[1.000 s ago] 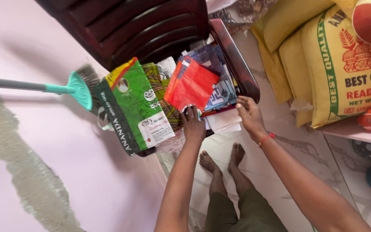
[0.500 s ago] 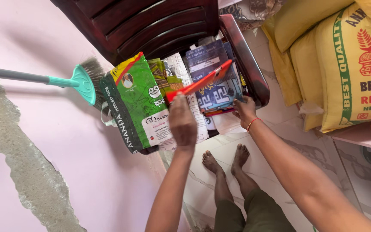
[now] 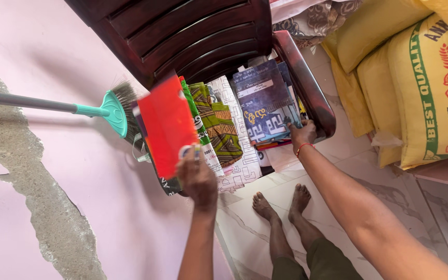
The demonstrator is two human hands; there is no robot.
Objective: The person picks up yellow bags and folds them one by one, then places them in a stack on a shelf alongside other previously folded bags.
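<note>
Left hand [image 3: 198, 179] holds a red bag [image 3: 168, 124] in a closed grip beside the broom [image 3: 114, 110]. Right hand [image 3: 302, 134] grips the dark blue bag [image 3: 265, 103] on the chair [image 3: 198, 36].

Pink wall [image 3: 53, 207] (cracked plaster) — pale marble floor [image 3: 390, 171] — dark chair [image 3: 193, 36].

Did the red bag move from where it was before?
Yes. The left hand has carried the red bag leftward across the stack on the dark chair, away from the blue bag and toward the teal broom.
</note>
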